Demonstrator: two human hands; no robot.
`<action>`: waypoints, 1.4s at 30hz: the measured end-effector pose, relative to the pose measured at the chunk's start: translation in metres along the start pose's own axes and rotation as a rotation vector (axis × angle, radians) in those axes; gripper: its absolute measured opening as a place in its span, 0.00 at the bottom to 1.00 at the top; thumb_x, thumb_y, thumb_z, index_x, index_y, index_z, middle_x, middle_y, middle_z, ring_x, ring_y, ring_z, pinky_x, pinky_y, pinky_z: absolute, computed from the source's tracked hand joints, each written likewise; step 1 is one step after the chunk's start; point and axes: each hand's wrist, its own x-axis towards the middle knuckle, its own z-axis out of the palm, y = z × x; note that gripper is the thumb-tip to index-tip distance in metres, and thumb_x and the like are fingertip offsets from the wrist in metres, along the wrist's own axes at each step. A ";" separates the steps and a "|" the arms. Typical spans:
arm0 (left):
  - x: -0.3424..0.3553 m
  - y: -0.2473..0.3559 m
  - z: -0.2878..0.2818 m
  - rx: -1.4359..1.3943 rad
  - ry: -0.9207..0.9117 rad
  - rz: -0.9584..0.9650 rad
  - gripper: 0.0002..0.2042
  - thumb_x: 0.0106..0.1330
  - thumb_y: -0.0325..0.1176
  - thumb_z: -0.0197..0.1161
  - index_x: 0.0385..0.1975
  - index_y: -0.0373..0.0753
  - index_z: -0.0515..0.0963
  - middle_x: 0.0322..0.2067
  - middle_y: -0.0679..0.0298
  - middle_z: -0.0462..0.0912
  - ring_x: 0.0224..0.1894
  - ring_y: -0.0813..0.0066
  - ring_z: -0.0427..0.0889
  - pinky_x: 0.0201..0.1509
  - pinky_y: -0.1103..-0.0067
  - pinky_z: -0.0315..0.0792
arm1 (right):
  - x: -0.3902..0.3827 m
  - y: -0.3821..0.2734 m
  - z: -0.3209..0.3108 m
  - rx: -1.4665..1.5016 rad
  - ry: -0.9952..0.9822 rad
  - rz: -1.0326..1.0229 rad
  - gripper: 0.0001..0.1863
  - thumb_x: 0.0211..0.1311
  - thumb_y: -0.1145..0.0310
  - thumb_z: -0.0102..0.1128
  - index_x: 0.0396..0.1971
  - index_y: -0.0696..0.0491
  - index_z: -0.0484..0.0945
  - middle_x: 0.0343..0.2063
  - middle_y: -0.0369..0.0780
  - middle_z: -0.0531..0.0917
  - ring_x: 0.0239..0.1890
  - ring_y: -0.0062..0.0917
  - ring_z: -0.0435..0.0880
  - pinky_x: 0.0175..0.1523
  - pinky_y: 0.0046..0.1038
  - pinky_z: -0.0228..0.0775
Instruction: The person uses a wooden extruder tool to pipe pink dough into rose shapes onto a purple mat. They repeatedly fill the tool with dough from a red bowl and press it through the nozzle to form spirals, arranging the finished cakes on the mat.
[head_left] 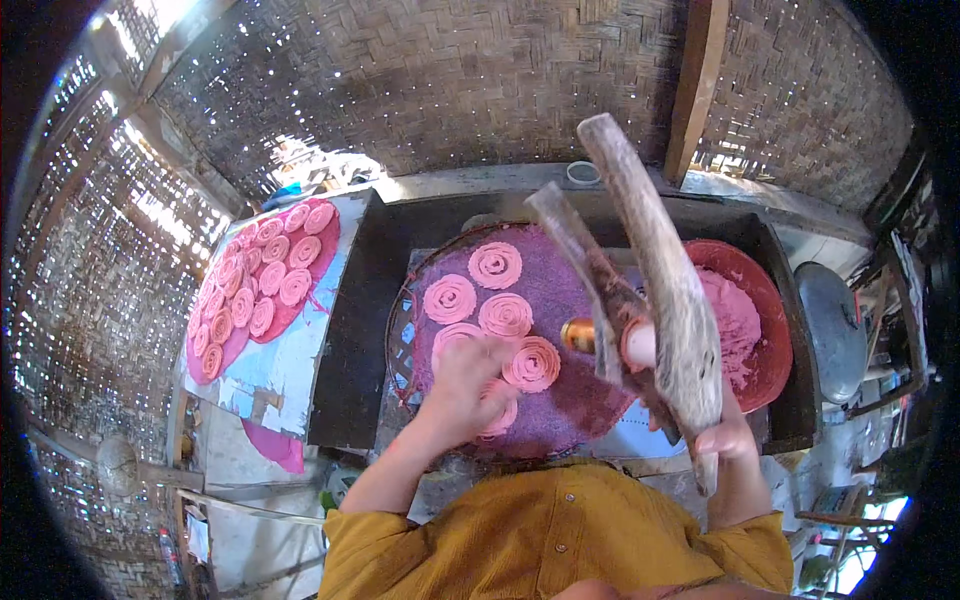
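Observation:
My left hand [465, 388] is over pink dough spirals on a round mat, its outline somewhat blurred. Thumb and fingers look spread, with nothing visible between them; whether they touch the dough, I cannot tell. Close by are one dough spiral [533, 364] and another dough spiral [505, 315]. My right hand [730, 436] is closed around the lower end of a wooden hand press [672, 280], made of two rough branch-like levers. A pale cylinder [640, 345] sits between the levers, with a gold-coloured tube [577, 335] pointing left. The press is held tilted above the mat's right side.
A purple mesh-covered round tray [575, 400] carries several spirals. At left, a pink sheet with several more spirals [268, 250] lies on a worn board [290, 370]. A red basin [780, 350] holds pink dough [735, 320]. Beyond it stands a grey lidded pot [835, 330].

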 end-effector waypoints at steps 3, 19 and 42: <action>0.044 0.024 -0.026 -1.504 0.309 -0.136 0.46 0.48 0.66 0.55 0.63 0.44 0.49 0.58 0.54 0.60 0.57 0.51 0.62 0.58 0.66 0.57 | -0.004 0.007 0.013 0.126 -0.195 0.160 0.52 0.24 0.55 0.68 0.55 0.65 0.58 0.48 0.44 0.71 0.49 0.30 0.71 0.53 0.29 0.60; 0.122 0.009 0.044 -2.291 0.055 0.060 0.20 0.60 0.54 0.51 0.38 0.43 0.69 0.36 0.61 0.74 0.43 0.58 0.74 0.51 0.64 0.68 | -0.026 -0.003 -0.017 0.105 -0.122 0.502 0.47 0.42 0.47 0.60 0.57 0.63 0.55 0.50 0.49 0.69 0.50 0.35 0.72 0.51 0.35 0.65; 0.090 0.013 0.018 -2.278 0.079 0.341 0.23 0.61 0.60 0.41 0.24 0.48 0.73 0.26 0.65 0.74 0.34 0.62 0.76 0.36 0.65 0.73 | -0.039 -0.036 0.018 -0.407 -0.041 0.430 0.39 0.35 0.48 0.66 0.46 0.61 0.71 0.36 0.39 0.79 0.37 0.23 0.77 0.42 0.24 0.68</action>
